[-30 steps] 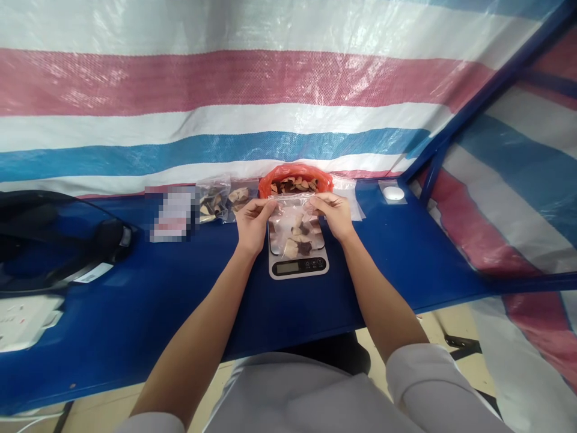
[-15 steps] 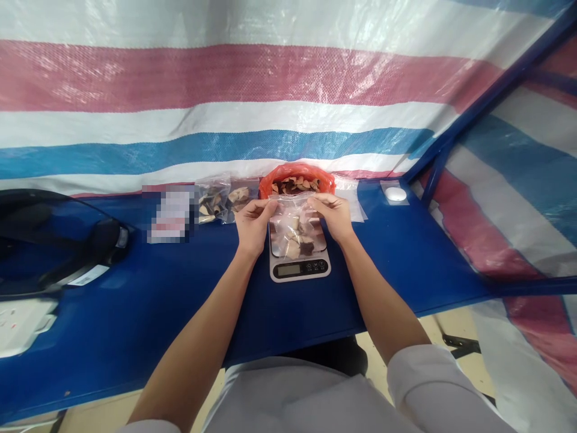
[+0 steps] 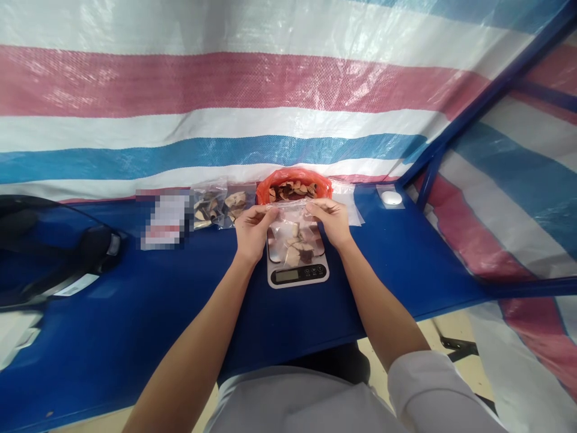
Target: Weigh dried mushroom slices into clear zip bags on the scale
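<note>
A clear zip bag (image 3: 293, 231) with several pale and dark dried slices in it hangs between my hands, over a white kitchen scale (image 3: 276, 281). My left hand (image 3: 253, 231) pinches the bag's top left corner between thumb and fingers. At the top right corner my right hand (image 3: 332, 221) holds it the same way. Whether the bag's bottom rests on the scale I cannot tell. Behind the bag sits a red plastic bag (image 3: 295, 174), open and full of similar dried pieces. No digits are readable on the scale's display.
Two filled zip bags, one dark (image 3: 209, 207) and one pale (image 3: 237, 204), lie left of the red bag beside a blurred-out packet (image 3: 166, 219). Flat clear bags (image 3: 349, 201) lie to its right, and a small white case (image 3: 391, 198) further right. Black headgear (image 3: 85, 252) occupies the table's left.
The camera view has shifted slightly. Both hands still grip the bag's top corners, and the slices inside have settled a little differently.
</note>
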Tool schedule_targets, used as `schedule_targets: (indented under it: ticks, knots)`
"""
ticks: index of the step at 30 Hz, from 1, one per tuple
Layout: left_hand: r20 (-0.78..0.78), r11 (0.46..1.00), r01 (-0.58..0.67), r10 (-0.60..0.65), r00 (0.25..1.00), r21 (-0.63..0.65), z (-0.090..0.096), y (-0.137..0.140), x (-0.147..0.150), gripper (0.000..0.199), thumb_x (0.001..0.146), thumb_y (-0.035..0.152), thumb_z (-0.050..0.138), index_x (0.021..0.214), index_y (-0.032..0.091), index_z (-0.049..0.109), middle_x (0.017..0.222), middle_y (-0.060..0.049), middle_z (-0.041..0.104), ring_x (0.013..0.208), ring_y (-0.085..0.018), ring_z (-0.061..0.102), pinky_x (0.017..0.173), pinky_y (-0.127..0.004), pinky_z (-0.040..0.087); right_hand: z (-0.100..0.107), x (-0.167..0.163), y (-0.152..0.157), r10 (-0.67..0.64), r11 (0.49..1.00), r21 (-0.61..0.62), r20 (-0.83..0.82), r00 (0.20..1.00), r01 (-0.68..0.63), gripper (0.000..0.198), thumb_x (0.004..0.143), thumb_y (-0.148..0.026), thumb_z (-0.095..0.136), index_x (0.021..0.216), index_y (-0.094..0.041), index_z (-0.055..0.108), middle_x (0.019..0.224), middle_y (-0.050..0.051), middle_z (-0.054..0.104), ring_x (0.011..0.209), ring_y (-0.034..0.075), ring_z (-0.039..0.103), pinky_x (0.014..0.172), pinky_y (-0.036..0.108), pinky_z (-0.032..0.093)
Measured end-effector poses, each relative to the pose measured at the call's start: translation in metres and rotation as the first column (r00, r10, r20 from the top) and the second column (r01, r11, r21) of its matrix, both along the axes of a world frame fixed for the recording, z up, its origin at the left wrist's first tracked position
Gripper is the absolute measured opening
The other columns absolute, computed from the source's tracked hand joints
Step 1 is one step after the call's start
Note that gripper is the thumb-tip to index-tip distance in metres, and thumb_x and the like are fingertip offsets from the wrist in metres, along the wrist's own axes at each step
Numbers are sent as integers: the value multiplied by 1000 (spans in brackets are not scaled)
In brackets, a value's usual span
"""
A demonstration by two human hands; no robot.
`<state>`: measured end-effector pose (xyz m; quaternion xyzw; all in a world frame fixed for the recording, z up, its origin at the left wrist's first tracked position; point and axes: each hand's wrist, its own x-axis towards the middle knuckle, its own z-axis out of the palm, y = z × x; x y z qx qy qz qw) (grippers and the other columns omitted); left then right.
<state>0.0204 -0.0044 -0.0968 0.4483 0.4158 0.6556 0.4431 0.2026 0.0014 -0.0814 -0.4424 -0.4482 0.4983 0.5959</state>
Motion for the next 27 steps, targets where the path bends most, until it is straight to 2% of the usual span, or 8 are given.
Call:
schedule_targets:
  ticks: [3,8,13,17,23,27]
  knots:
    - [-10,1000,2,-1,1000,8,1,-1,0,30,69,46,86,72,19,75,71,-2,75,66,-16,68,64,-28,54,-2,0,0,2,1000,0,0,1000,-2,42,55,-56,89,75,-22,75,72,-2,75,68,17,71,68,33,63]
    - [-48,1000,-23,23,999,11,1,-3,-1,28,69,45,87,68,19,76,68,-2,74,62,-15,66,60,-26,52,-5,0,-1,50,999,-11,57,997,-49,34,65,-54,86,78,-23,77,76,-1,76,69,18,73,56,28,59]
    - [-70,999,-11,9,997,-31,3,-3,-1,26,68,44,87,70,20,78,69,-2,74,63,-15,66,61,-26,53,-5,0,-2,20,1000,7,75,997,-21,36,63,-55,86,77,-23,77,75,-1,76,67,18,71,57,30,60]
    - [-76,999,-10,6,997,-44,3,-3,-1,26,67,44,88,71,19,79,68,-2,74,60,-15,63,55,-24,50,-2,-3,-4,40,999,-27,81,996,-38,35,63,-54,86,79,-23,79,74,-1,76,64,16,69,52,27,57]
    - [-52,999,-11,9,999,-48,1,-3,0,26,66,43,88,72,19,79,70,-3,75,61,-15,64,55,-25,50,-1,-4,-5,24,1000,9,92,995,-25,35,63,-54,86,77,-23,79,73,0,75,67,18,70,60,30,61]
    - [-40,1000,-16,15,999,-19,1,-2,0,26,64,42,90,70,20,79,72,-3,75,65,-17,67,62,-27,54,-1,-4,-7,68,998,-3,111,991,-68,35,66,-55,84,79,-23,78,77,0,77,71,18,72,65,32,63]
